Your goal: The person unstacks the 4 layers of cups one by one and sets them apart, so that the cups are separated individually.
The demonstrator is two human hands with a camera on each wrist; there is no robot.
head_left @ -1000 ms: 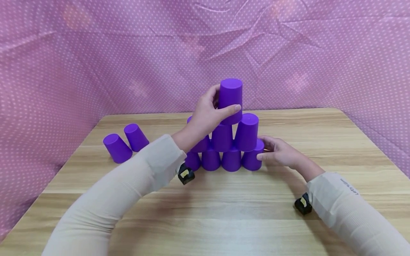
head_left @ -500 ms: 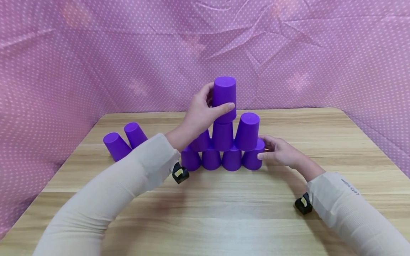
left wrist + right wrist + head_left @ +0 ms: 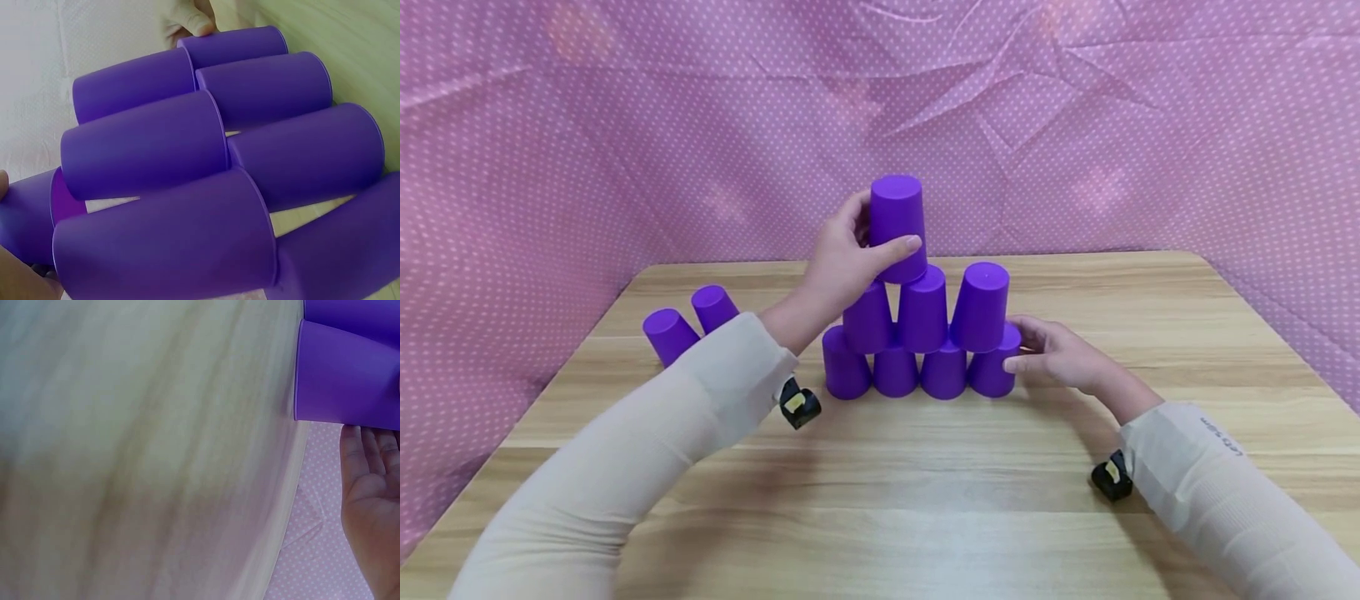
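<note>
My left hand (image 3: 842, 262) grips an upside-down purple cup (image 3: 897, 221), thumb in front and fingers behind. This cup is over the gap between the left cup (image 3: 868, 319) and middle cup (image 3: 922, 312) of a row of three; whether it touches them I cannot tell. In the left wrist view the held cup (image 3: 25, 215) shows part of its inside. Beneath the three stands a bottom row of several upside-down cups. My right hand (image 3: 1060, 358) holds the right side of the rightmost bottom cup (image 3: 992, 371), also seen in the right wrist view, its thumb in front.
Two more purple cups (image 3: 670, 335) (image 3: 713, 308) stand upside down at the left of the wooden table (image 3: 925, 483), partly behind my left sleeve. Pink dotted cloth (image 3: 775, 125) hangs behind and at both sides. A black wrist camera (image 3: 799, 403) sticks out below my left cuff.
My left hand has carried its cup leftward, from over the middle and right cups of the upper row to over the left and middle ones. My right hand has stayed in place.
</note>
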